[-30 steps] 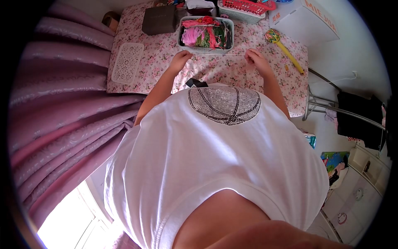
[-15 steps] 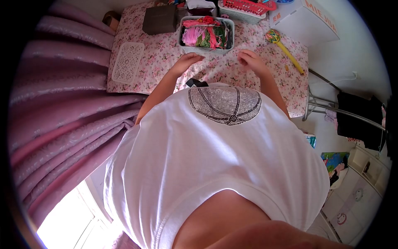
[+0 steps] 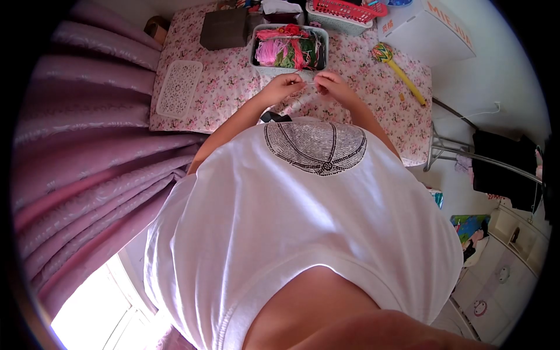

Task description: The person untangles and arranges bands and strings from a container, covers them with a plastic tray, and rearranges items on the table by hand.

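My left hand [image 3: 282, 88] and my right hand [image 3: 332, 86] are close together over the flowered tablecloth, fingertips facing each other and pinched. A thin pale strand [image 3: 310, 83] seems to run across the small gap between them; it is too fine to make out well. Just beyond my hands stands a grey-rimmed basket [image 3: 255, 65] filled with bundles of pink, red, green and dark thread [image 3: 286, 51].
A white openwork lid [image 3: 179, 88] lies on the left of the table. Behind it sits a dark box [image 3: 224, 29]. To the right are a yellow-handled stick with a colourful head [image 3: 406, 83], a white carton [image 3: 429, 35] and a red basket [image 3: 350, 8].
Both hands have moved inward, from well apart to nearly touching in front of the thread basket. The fine strand now shows between their fingertips.
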Motion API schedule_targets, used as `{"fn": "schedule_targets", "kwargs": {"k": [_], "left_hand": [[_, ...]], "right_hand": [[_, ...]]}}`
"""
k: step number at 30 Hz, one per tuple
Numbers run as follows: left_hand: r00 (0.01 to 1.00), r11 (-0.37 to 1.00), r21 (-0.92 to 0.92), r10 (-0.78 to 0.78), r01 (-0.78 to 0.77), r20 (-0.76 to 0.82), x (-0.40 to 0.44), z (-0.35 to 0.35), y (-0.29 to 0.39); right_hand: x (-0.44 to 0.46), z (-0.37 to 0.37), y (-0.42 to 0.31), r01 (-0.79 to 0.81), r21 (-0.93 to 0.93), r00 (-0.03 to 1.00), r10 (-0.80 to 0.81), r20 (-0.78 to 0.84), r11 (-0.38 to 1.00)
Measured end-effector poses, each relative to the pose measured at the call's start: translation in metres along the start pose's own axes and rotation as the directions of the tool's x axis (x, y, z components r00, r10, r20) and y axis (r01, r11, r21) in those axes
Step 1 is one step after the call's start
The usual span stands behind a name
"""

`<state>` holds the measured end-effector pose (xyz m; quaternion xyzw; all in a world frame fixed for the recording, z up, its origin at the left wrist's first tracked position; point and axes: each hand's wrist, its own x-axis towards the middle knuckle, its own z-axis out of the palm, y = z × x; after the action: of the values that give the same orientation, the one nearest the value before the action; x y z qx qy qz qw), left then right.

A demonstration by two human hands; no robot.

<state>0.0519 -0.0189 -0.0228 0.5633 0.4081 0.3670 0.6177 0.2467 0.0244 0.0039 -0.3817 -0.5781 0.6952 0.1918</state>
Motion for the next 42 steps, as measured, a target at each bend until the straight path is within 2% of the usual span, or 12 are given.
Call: {"fn": "schedule_targets", "kwargs": {"k": [5,10,13,14,17,19,21,25,28,32,35,42], "left_hand": [[0.974,0.993,0.11,-0.019,0.045,-0.226,-0.013,-0.032,-0.037],[0.867,0.956,0.097,-0.205,0.277,-0.455,-0.043,-0.062,-0.069],[0.792,0.923,0.098,-0.262,0.373,-0.551,-0.054,-0.079,-0.095],[0.768,0.912,0.099,-0.273,0.398,-0.579,-0.055,-0.084,-0.106],[0.884,0.952,0.03,-0.271,0.304,-0.382,-0.053,-0.077,-0.088],[0.937,0.979,0.072,-0.161,0.191,-0.309,-0.043,-0.064,-0.071],[0.975,0.996,0.047,-0.068,0.079,-0.21,-0.029,-0.045,-0.047],[0.986,0.985,0.04,0.167,-0.167,-0.004,-0.002,-0.004,0.009],[0.954,0.974,-0.017,0.224,-0.225,0.199,0.005,0.014,0.044],[0.967,0.98,-0.129,0.173,-0.151,0.185,0.007,0.017,0.047],[0.993,0.998,0.04,0.035,-0.039,0.11,0.009,0.003,0.027],[0.98,0.977,-0.198,-0.108,0.074,-0.166,-0.006,-0.02,0.017]], "right_hand": [[-0.013,-0.02,-0.002,0.031,0.076,0.992,-0.021,-0.122,0.997],[-0.03,-0.046,-0.004,0.04,0.124,0.967,-0.007,-0.256,0.991],[-0.032,-0.068,0.008,0.177,0.096,0.949,-0.144,-0.279,0.98],[-0.033,-0.071,0.01,0.174,0.112,0.949,-0.136,-0.286,0.978],[-0.036,-0.07,0.001,0.157,0.109,0.947,-0.118,-0.299,0.982],[-0.036,-0.056,-0.012,0.131,0.036,0.948,-0.114,-0.299,0.991],[-0.03,-0.044,-0.015,0.107,0.067,0.972,-0.09,-0.218,0.992],[-0.018,-0.013,-0.024,0.13,0.004,0.992,-0.13,-0.004,0.992],[-0.004,-0.003,-0.015,0.103,0.063,0.992,-0.108,0.072,0.993],[-0.003,0.0,-0.017,0.101,0.097,0.991,-0.109,0.079,0.99],[-0.003,-0.005,-0.006,0.126,0.056,0.991,-0.127,0.027,0.991],[-0.007,-0.034,0.015,0.08,0.107,0.967,-0.051,-0.25,0.991]]}}
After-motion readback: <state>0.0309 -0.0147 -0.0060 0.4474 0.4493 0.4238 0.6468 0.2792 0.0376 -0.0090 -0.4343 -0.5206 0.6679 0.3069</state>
